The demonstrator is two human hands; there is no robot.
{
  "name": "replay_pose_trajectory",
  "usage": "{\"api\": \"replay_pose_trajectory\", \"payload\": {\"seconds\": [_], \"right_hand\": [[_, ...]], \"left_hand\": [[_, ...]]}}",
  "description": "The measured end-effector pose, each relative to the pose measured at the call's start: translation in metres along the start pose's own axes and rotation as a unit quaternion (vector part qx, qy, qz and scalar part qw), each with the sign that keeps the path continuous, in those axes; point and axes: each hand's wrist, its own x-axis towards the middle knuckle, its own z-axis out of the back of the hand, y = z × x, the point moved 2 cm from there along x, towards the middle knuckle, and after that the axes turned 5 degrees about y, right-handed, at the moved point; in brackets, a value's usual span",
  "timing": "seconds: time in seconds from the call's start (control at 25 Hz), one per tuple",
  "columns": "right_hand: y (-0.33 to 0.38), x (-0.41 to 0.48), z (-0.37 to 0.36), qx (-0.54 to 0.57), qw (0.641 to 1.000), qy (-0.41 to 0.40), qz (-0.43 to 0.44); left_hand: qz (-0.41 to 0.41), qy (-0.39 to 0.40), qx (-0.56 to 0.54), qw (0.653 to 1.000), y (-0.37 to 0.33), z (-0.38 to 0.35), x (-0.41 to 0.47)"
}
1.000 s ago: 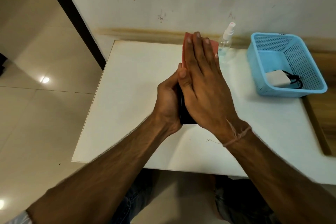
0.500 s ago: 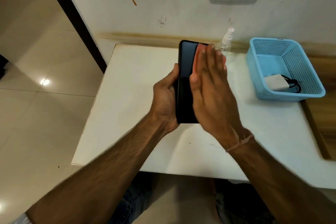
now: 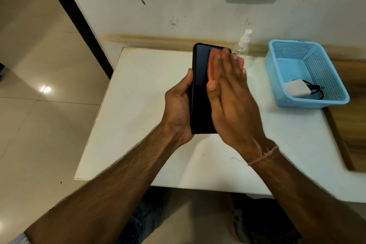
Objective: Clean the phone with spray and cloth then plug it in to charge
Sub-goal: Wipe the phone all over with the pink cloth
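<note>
Sliding off to the right, the right hand (image 3: 229,101) has uncovered the left strip of the black phone (image 3: 200,85), which was hidden a second ago. The left hand (image 3: 178,105) grips the phone's left edge and holds it up over the white table (image 3: 138,115). The right hand lies flat with straight fingers, pressing the pink cloth (image 3: 213,59) on the screen. Just past its fingertips stands a clear spray bottle (image 3: 242,45). Farther right, a blue basket (image 3: 309,103) holds a white charger (image 3: 296,89) and its black cable (image 3: 316,90).
</note>
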Motion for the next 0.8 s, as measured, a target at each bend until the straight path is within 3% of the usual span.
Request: {"api": "replay_pose_trajectory", "payload": {"seconds": [0.12, 0.32, 0.44, 0.64, 0.8], "right_hand": [[-0.003, 0.009, 0.001, 0.025, 0.998, -0.038, -0.039], [0.029, 0.011, -0.015, 0.021, 0.998, -0.031, 0.041], [0.016, 0.011, -0.008, 0.025, 0.998, -0.015, 0.053], [-0.005, 0.016, 0.005, 0.017, 0.999, 0.003, -0.036], [0.017, 0.011, -0.004, 0.015, 0.999, 0.033, 0.016]], "left_hand": [[0.001, -0.014, 0.01, 1.0, 0.004, -0.001, -0.001], [0.007, 0.053, -0.045, 0.998, 0.016, -0.005, -0.005], [0.012, 0.02, -0.015, 1.0, 0.011, -0.004, -0.004], [0.003, -0.024, -0.003, 1.0, 0.011, -0.003, -0.002], [0.008, 0.007, -0.015, 1.0, 0.011, -0.001, -0.002]]}}
